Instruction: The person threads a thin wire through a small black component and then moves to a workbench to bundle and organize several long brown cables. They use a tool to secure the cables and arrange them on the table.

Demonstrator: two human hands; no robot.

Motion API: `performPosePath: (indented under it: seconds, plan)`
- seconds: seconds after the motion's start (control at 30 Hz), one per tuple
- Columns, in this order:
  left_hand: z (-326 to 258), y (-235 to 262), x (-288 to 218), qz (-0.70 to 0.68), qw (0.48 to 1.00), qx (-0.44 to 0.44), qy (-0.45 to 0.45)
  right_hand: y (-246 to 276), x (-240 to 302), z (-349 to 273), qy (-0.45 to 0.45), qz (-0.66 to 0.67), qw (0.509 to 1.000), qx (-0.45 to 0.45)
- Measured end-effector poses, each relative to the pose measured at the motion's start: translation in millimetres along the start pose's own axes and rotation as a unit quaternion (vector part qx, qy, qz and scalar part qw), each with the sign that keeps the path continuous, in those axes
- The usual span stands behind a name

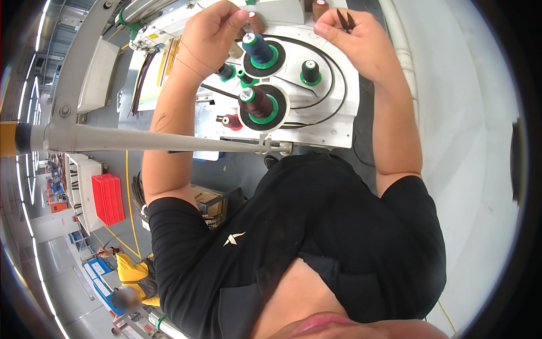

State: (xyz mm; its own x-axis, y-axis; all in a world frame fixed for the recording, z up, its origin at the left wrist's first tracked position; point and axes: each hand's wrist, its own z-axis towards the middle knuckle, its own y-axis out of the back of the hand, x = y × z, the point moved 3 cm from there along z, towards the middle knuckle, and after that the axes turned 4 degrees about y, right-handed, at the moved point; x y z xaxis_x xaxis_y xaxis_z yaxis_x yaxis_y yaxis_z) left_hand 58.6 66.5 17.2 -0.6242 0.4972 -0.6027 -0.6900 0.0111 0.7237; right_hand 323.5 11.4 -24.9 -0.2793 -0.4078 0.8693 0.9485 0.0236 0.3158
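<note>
My left hand [210,35] is raised over the far left of the white machine table, thumb and fingers pinched together. A thin brown thread [195,66] crosses its wrist; what sits between the fingertips is too small to make out. My right hand [361,48] is up at the far right, thumb pressed to the forefinger. Dark thread snips [346,21] are held in it, their two pointed blades sticking up apart; the handles are hidden in the palm. Between my arms stand a blue thread cone [257,48], a dark maroon cone [257,103] and a small black spool [310,72].
A grey bar [169,141] runs across in front of my left forearm. Black cables [333,85] curve over the white table [339,121]. At left are a red crate [107,198] and a person in yellow [132,271]. A pale wall [463,141] rises at right.
</note>
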Motion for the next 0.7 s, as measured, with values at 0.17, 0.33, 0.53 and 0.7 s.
performPosePath:
  seconds: [0.17,0.33,0.53,0.7]
  plan:
    - [5,6,-2,0.147,0.989,0.000,-0.007,5,8,-8,0.057,-0.083,0.995,0.028]
    - [4,10,-10,0.350,0.911,-0.046,-0.214,4,18,-11,0.125,-0.140,0.981,0.057]
    - [-6,15,-81,0.412,0.855,-0.094,-0.302,-2,35,10,0.139,-0.197,0.969,0.053]
    - [11,-16,-47,-0.370,0.919,0.112,-0.080,-9,63,28,0.148,-0.182,0.969,0.072]
